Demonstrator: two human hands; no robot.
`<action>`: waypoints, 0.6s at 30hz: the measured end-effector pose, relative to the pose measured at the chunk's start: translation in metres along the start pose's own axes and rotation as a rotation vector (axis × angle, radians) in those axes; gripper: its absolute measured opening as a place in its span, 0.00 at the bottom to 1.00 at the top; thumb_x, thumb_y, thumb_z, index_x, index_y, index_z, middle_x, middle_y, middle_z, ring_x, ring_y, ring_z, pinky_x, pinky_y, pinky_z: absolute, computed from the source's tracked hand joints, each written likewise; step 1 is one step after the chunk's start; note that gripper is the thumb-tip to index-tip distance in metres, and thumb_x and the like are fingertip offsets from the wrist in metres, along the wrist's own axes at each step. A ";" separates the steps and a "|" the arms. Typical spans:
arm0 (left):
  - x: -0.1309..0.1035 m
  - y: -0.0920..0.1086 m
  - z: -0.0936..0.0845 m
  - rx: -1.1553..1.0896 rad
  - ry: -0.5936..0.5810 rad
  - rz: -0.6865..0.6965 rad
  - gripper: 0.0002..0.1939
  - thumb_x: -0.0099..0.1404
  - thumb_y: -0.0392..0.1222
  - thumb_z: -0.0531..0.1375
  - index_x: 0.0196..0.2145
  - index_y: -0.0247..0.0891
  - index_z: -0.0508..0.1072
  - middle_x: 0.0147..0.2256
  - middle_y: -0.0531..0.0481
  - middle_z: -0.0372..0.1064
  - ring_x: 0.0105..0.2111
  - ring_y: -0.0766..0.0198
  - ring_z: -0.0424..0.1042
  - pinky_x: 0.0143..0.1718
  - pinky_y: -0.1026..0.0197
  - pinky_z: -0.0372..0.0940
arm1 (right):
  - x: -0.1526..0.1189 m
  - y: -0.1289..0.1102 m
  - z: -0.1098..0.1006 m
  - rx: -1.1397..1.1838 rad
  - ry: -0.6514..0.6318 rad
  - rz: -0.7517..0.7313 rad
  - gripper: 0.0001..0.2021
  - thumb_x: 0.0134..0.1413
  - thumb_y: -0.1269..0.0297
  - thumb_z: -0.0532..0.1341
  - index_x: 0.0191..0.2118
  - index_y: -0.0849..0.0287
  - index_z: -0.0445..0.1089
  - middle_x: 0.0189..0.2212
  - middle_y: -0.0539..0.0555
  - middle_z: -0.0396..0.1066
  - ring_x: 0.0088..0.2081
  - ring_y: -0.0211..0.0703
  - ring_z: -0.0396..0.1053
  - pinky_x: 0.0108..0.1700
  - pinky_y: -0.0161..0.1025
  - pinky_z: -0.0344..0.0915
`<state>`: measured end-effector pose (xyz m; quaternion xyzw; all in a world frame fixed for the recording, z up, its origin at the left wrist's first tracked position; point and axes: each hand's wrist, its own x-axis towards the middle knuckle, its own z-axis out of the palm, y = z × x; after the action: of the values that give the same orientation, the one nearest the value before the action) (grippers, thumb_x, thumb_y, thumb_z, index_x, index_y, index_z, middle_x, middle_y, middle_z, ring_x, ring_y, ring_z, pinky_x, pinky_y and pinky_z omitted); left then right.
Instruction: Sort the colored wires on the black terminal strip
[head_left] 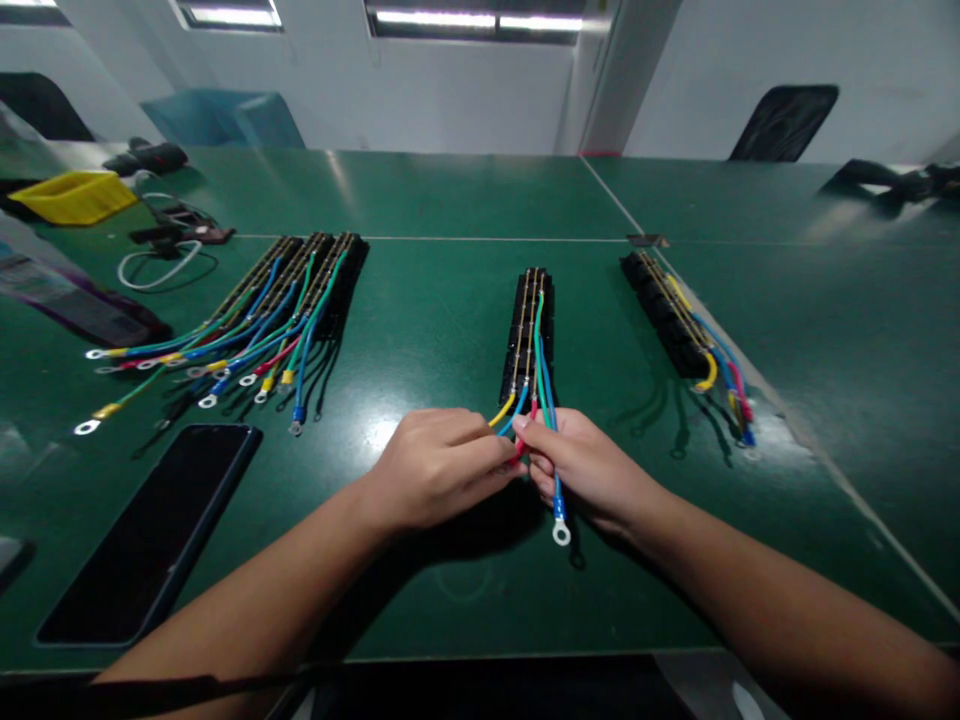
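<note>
In the middle of the green table lies a black terminal strip (516,325) with brass-coloured rails. Yellow, blue, red and green wires (541,345) run from it towards me. My left hand (450,465) is closed around the near ends of the wires, the red one at its fingertips. From the right side, my right hand (581,460) pinches the same bundle with thumb and fingers. One blue wire hangs past it, ending in a ring terminal (561,530) below the fingers. The other wire ends are hidden by my hands.
Several wired strips (341,290) lie side by side on the left, ring terminals towards me. Another wired strip (664,310) lies on the right. A phone (150,540) rests at front left. Behind are a yellow bin (75,197), a cable (161,275) and a plastic package (71,290).
</note>
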<state>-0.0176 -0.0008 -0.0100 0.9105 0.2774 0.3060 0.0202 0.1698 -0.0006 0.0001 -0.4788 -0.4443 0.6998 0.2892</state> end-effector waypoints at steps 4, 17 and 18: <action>0.005 0.001 -0.002 -0.018 -0.025 -0.007 0.07 0.65 0.42 0.59 0.32 0.38 0.74 0.28 0.51 0.69 0.28 0.67 0.64 0.30 0.62 0.56 | 0.000 0.000 -0.001 -0.084 0.000 -0.035 0.14 0.61 0.59 0.55 0.26 0.59 0.59 0.12 0.43 0.57 0.13 0.30 0.53 0.16 0.29 0.51; 0.012 0.002 -0.005 -0.250 -0.138 -0.072 0.09 0.66 0.42 0.56 0.32 0.35 0.70 0.26 0.51 0.66 0.29 0.66 0.62 0.32 0.62 0.56 | -0.001 0.002 -0.001 -0.188 0.032 -0.061 0.12 0.61 0.57 0.53 0.29 0.58 0.60 0.09 0.42 0.55 0.11 0.31 0.51 0.15 0.29 0.49; 0.011 0.002 -0.006 -0.242 -0.150 -0.059 0.08 0.66 0.42 0.56 0.33 0.35 0.70 0.26 0.50 0.66 0.29 0.65 0.63 0.32 0.62 0.57 | -0.001 0.003 -0.001 -0.173 0.041 -0.061 0.12 0.61 0.57 0.53 0.29 0.58 0.60 0.09 0.41 0.54 0.11 0.30 0.49 0.15 0.28 0.48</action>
<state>-0.0122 0.0024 0.0011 0.9131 0.2629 0.2677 0.1594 0.1713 -0.0021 -0.0023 -0.5025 -0.5111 0.6400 0.2769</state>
